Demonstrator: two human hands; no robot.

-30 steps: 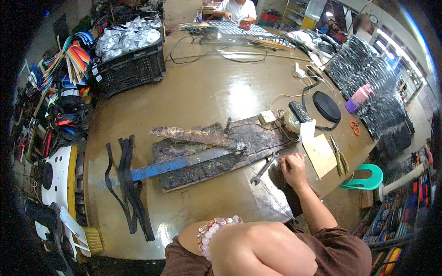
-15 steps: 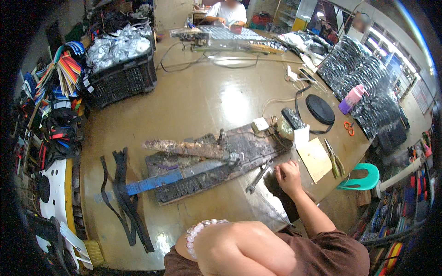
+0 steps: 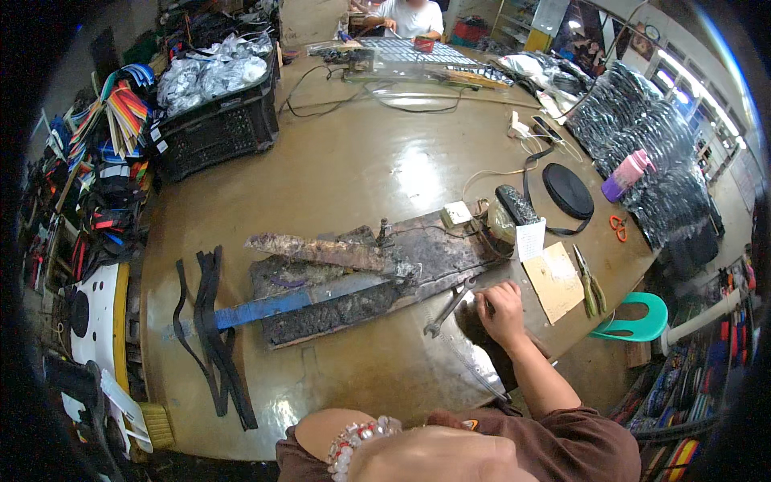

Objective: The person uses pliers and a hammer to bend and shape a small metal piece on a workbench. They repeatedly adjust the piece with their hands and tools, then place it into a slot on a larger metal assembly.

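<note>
My right hand point(image 3: 499, 313) rests at the table's near edge, fingers curled inward. Whatever may lie under those fingers is hidden. Just left of it lies a metal wrench point(image 3: 446, 308). My left hand point(image 3: 458, 459) is large and close at the bottom edge, with a beaded bracelet point(image 3: 361, 442) at the wrist; its fingers do not show clearly. Beyond my hands sits a scorched, dark board point(image 3: 321, 317). A long blue-wrapped bar point(image 3: 265, 307) and a rusty, crusted bar point(image 3: 317, 252) lie across it, meeting near its middle. Black straps point(image 3: 213, 321) hang over the blue bar's left end.
Pliers point(image 3: 590, 281), a tan card point(image 3: 554, 283), orange scissors point(image 3: 618, 228), a black webbing roll point(image 3: 568, 191) and a pink-purple bottle point(image 3: 626, 177) line the right side. A black crate point(image 3: 217, 128) stands far left. A green stool point(image 3: 642, 317) is beside the table; another person point(image 3: 409, 18) sits opposite.
My left hand has dropped lower, toward the bottom edge. My right hand stays by the wrench, fingers still curled. The whole view has shifted slightly; the bars and straps keep their places on the table.
</note>
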